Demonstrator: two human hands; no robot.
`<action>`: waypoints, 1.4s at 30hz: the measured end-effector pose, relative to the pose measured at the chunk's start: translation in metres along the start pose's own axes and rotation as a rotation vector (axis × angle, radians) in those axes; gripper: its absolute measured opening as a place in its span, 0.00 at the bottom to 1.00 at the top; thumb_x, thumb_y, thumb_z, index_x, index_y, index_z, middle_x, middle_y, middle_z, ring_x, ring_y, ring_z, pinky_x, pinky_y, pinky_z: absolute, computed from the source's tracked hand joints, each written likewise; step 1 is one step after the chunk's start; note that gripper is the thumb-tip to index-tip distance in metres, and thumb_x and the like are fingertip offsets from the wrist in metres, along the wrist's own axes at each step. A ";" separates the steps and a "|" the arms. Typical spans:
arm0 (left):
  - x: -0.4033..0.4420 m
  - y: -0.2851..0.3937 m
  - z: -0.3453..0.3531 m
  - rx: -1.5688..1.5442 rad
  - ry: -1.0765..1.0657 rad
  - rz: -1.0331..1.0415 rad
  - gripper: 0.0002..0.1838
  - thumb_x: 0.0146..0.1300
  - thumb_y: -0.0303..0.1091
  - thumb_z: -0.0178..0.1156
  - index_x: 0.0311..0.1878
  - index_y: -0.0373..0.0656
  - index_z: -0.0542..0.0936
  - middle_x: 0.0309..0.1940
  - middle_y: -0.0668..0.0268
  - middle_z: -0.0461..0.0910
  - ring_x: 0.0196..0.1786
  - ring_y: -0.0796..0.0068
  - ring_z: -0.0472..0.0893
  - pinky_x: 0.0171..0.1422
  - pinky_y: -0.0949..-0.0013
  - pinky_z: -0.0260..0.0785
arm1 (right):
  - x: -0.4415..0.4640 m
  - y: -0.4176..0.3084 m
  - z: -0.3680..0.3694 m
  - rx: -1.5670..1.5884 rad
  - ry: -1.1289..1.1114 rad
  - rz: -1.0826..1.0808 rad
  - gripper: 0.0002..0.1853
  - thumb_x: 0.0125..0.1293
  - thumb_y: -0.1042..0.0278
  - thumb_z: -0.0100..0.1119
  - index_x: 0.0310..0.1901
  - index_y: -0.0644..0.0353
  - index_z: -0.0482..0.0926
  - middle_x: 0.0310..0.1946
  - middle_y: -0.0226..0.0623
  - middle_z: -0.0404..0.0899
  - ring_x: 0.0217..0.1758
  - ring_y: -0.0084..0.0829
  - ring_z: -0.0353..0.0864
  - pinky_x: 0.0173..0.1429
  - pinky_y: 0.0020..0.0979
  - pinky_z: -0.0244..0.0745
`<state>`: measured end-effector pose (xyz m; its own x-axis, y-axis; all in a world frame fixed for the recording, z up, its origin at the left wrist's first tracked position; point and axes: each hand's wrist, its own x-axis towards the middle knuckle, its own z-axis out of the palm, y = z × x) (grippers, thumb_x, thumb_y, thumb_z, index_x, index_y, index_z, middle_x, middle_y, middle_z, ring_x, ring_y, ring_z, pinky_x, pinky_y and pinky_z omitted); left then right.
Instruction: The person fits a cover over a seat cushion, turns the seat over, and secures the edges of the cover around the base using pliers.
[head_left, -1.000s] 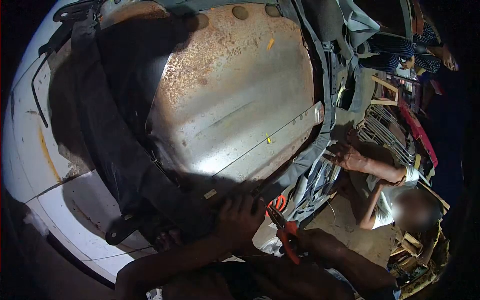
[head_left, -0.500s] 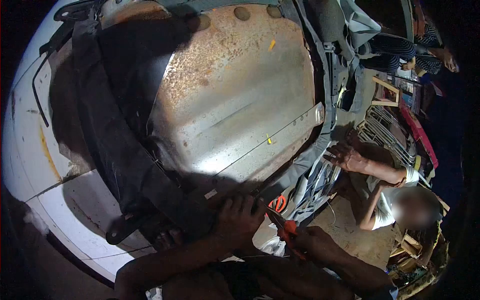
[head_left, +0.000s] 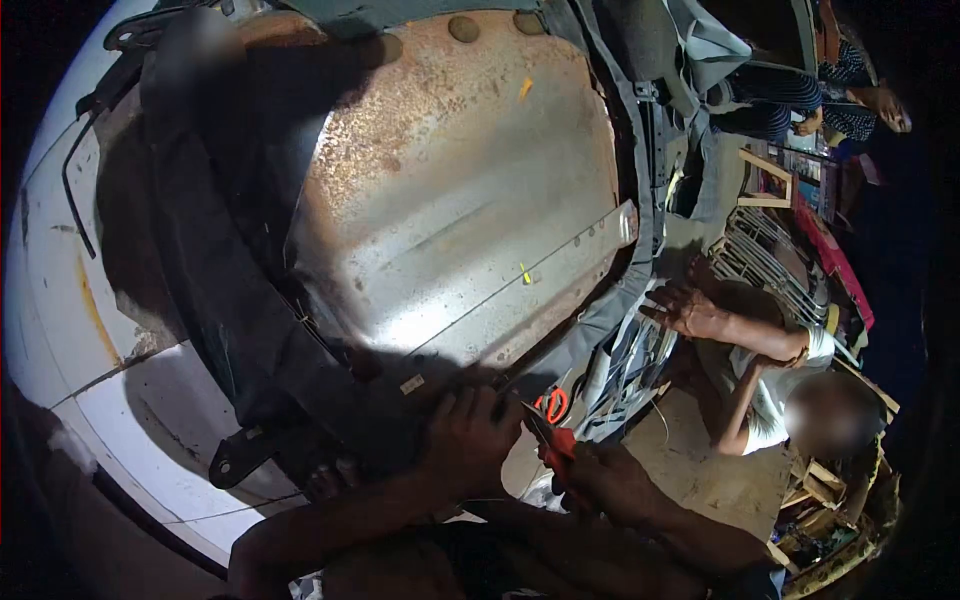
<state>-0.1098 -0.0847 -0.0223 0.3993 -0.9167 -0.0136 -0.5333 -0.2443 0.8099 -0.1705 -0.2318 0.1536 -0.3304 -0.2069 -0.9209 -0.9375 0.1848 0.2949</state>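
A metal seat pan (head_left: 470,200), rusty at its upper left, lies in a frame edged with dark fabric (head_left: 260,330). My left hand (head_left: 470,435) presses on the fabric at the frame's lower edge, fingers bent; whatever they pinch is in shadow. Red-handled pliers (head_left: 558,448) are in my right hand (head_left: 605,480), their jaws pointing up and left, close to my left fingertips. Just behind the pliers are red scissor handles (head_left: 553,404). A small pale label (head_left: 412,384) shows on the dark fabric.
A seated person (head_left: 770,380) in a white shirt is at the right, one hand stretched toward the frame. Behind are metal rods (head_left: 760,250), a wooden frame (head_left: 767,180) and another person's legs (head_left: 770,100). White floor tiles (head_left: 150,440) lie at the left.
The seat pan and frame appear shifted slightly left in view. My right hand and the pliers have moved a little left, nearer my left hand.
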 end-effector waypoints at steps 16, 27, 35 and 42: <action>0.002 0.003 0.002 0.079 0.090 0.069 0.12 0.60 0.42 0.63 0.45 0.50 0.84 0.36 0.63 0.74 0.40 0.64 0.78 0.41 0.59 0.68 | -0.016 -0.013 -0.040 -0.890 0.696 -0.927 0.22 0.72 0.62 0.61 0.58 0.70 0.71 0.32 0.43 0.78 0.35 0.48 0.81 0.41 0.48 0.76; -0.007 -0.008 0.024 0.198 0.246 0.178 0.23 0.53 0.53 0.70 0.47 0.47 0.87 0.46 0.47 0.81 0.43 0.49 0.85 0.48 0.46 0.77 | 0.018 -0.024 0.012 -1.427 0.863 -0.968 0.10 0.64 0.68 0.59 0.44 0.62 0.83 0.48 0.48 0.77 0.50 0.48 0.77 0.51 0.50 0.73; -0.003 -0.003 0.030 0.145 0.519 0.154 0.11 0.60 0.42 0.66 0.43 0.50 0.86 0.42 0.54 0.81 0.44 0.53 0.84 0.48 0.49 0.78 | 0.013 -0.044 0.035 -1.599 0.706 -0.775 0.11 0.69 0.67 0.56 0.47 0.61 0.84 0.48 0.45 0.82 0.52 0.43 0.85 0.45 0.43 0.82; 0.001 0.002 0.012 0.075 0.275 0.090 0.17 0.59 0.47 0.70 0.44 0.45 0.88 0.38 0.57 0.79 0.41 0.54 0.85 0.46 0.49 0.80 | 0.064 0.014 -0.009 -0.962 0.656 -1.060 0.16 0.59 0.71 0.65 0.49 0.64 0.81 0.44 0.53 0.81 0.42 0.53 0.85 0.46 0.49 0.83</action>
<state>-0.1191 -0.0900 -0.0278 0.5295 -0.8184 0.2235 -0.6250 -0.1981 0.7551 -0.2054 -0.2516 0.1013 0.7478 -0.2520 -0.6143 -0.3950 -0.9125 -0.1065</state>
